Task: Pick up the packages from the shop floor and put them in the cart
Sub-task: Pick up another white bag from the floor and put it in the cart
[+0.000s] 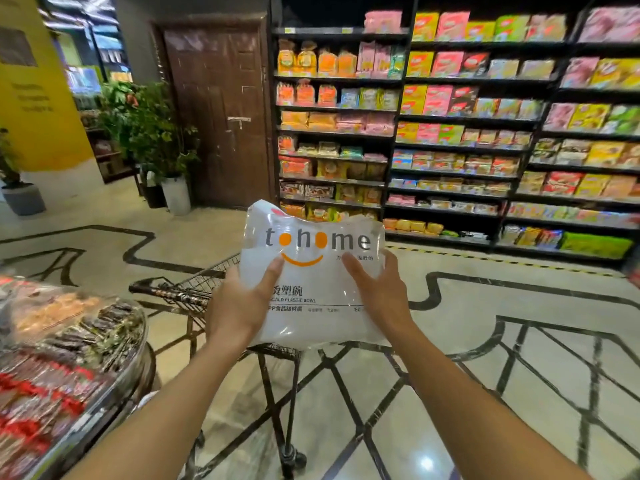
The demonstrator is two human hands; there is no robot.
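Observation:
A clear plastic package (311, 317) printed "tohome" with an orange smile is held up at chest height over the wire shopping cart (183, 289). My left hand (239, 306) grips its left side, thumb across the front. My right hand (377, 292) grips its right side, thumb on the front as well. The package hides most of the cart's basket; only the cart's left rim, its frame and one wheel (292, 459) show below.
A round display bin (69, 358) of wrapped snacks stands close at the left. Tall shelves (450, 133) full of snack packs line the back right. A brown door (218, 116) and potted plants (156, 140) stand at the back. Patterned tile floor (485, 358) spreads to the right.

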